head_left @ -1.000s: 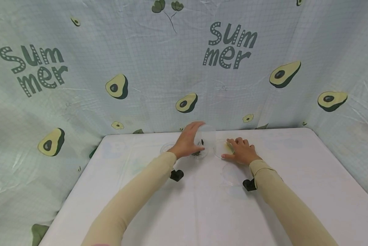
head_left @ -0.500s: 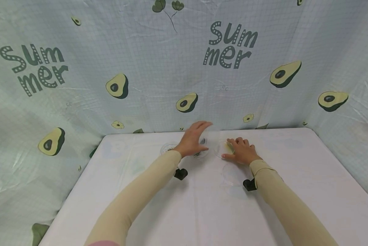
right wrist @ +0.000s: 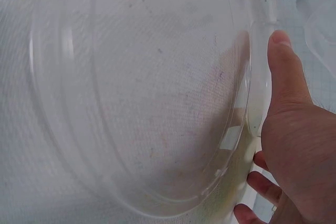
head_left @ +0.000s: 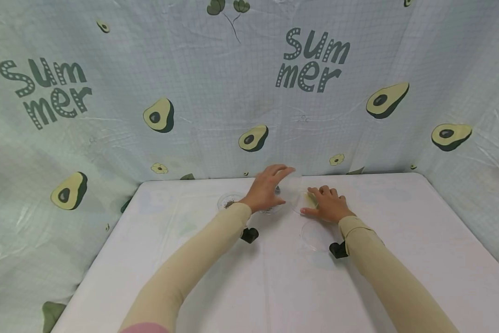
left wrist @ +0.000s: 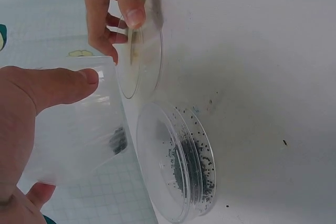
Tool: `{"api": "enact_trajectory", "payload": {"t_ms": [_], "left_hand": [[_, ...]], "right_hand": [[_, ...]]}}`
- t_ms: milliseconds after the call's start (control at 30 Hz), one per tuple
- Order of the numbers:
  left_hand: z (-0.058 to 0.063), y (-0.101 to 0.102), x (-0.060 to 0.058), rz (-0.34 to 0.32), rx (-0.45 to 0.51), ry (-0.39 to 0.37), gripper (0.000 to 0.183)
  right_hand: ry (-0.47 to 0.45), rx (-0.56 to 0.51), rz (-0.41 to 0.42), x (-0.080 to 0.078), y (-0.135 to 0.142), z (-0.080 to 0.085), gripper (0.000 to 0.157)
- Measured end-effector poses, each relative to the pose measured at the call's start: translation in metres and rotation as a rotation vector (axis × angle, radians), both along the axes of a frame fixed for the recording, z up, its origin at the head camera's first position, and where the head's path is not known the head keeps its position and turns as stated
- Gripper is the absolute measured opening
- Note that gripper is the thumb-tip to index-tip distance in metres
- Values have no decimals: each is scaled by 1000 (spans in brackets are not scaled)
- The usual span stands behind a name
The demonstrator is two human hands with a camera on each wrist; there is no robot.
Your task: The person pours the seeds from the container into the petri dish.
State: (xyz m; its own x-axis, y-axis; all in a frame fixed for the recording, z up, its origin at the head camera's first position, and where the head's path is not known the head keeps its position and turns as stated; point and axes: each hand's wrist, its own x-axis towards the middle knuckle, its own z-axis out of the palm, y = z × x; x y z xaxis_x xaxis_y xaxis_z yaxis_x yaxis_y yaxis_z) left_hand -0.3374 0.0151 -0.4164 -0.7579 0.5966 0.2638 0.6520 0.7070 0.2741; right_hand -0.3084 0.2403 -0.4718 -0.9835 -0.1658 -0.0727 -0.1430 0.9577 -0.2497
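My left hand (head_left: 266,189) grips a clear plastic cup (left wrist: 79,124) tipped on its side, with dark grains (left wrist: 118,140) gathered in a clump inside. Below the cup, in the left wrist view, stands a clear round dish (left wrist: 163,177) with many dark grains in it. On the tabletop my right hand (head_left: 327,204) holds the edge of another clear shallow dish (left wrist: 152,64), its thumb and fingers spread around the rim. Something pale yellow (head_left: 310,200) shows at that dish. The cup's mouth points toward the right hand's dish.
Another clear dish with brownish bits (head_left: 228,202) stands left of the left hand. Nearer the person lies a clear round dish (head_left: 316,237). A few loose dark grains (left wrist: 284,142) are scattered on the white tabletop (head_left: 233,286). A printed curtain (head_left: 208,92) hangs behind.
My left hand has moved right with the cup, closer to the dish at the right hand. More of the far-left dish is uncovered. The right hand has stayed put.
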Motion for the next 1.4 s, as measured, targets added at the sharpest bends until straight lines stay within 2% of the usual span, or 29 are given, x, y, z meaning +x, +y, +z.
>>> {"api": "enact_trajectory", "payload": {"t_ms": [533,733,900,1400], "left_hand": [[-2,9,0,-41,-65,66,89],[-3,15,0,-67,-145,143,86],[-1,19,1,-74,-219,176,87],[1,26,1,-97,-277,201,86]], "right_hand": [[9,-13,-3,-1,0,-2,86],[23,-15,2,1,1,-3,85],[21,-14,-1,2,-1,1,84],[37,-27,1,-1,1,-4,84]]}}
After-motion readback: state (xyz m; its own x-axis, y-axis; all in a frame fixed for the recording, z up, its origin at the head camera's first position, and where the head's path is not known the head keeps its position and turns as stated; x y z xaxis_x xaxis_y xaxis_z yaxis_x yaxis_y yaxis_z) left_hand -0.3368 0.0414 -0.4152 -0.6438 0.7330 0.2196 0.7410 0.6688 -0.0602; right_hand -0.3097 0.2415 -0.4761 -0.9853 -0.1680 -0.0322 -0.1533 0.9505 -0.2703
